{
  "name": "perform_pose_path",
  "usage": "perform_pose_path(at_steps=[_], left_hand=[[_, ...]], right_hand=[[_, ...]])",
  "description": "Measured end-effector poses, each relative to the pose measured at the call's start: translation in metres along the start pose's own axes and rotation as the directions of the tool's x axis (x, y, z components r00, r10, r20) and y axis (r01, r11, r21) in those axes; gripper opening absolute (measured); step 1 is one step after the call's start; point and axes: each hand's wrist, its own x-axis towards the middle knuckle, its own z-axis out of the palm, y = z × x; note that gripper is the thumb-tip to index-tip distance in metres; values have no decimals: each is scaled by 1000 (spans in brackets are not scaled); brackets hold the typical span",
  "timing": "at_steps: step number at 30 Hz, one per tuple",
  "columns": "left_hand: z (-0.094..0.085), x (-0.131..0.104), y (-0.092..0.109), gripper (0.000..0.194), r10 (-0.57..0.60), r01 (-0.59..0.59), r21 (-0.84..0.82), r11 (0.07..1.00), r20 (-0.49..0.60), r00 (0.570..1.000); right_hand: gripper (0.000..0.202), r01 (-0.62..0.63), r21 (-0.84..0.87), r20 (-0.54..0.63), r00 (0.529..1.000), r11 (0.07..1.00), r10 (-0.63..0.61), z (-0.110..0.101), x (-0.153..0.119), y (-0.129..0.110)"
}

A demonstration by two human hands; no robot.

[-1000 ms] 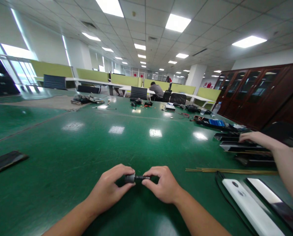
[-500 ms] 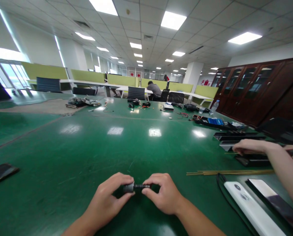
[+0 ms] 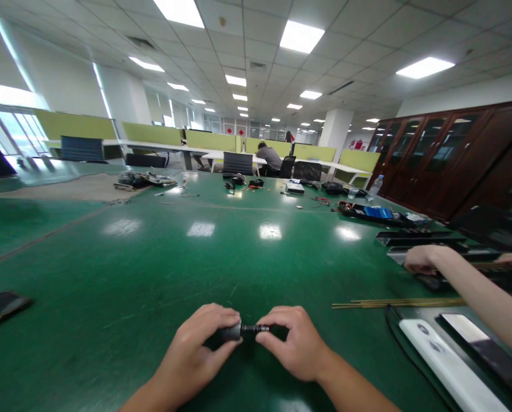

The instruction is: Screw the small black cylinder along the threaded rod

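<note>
Low in the middle of the head view, I hold a small grey cylinder with a thin dark shaft [image 3: 248,328] level above the green table. My left hand [image 3: 198,346] pinches the cylinder between thumb and fingers. The far end of the shaft is between the thumb and fingertips of my right hand [image 3: 294,343], which partly hide it. A short ringed stretch of shaft shows between the two hands. What kind of part this is, I cannot make out.
To the right, a co-worker's hand [image 3: 421,260] reaches over black rails [image 3: 419,236]. Thin brass-coloured rods [image 3: 393,303] lie nearer, beside a white device [image 3: 445,360] with a black cord. A dark flat object [image 3: 2,308] is at far left. Tools and a bottle [image 3: 375,186] stand farther back.
My hands and the part sit slightly farther right in view, and nearby table things shift similarly. My grip looks the same. The co-worker's hand has lowered slightly at the rails.
</note>
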Motion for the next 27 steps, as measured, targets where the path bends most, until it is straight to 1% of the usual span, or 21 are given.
perform_pose_path(at_steps=[7, 19, 27], left_hand=[[0, -2, 1, 32, -36, 37, -41, 998, 9, 999], [1, -3, -5, 30, -99, 100, -39, 994, 45, 994], [-2, -3, -2, 30, -125, 127, -48, 991, 45, 991]], right_hand=[[11, -2, -15, -7, 1000, 1000, 2, -2, -1, -3], [11, -6, -30, -15, 1000, 1000, 5, -3, -1, -2], [11, -4, -43, -12, 1000, 999, 3, -5, -1, -2]])
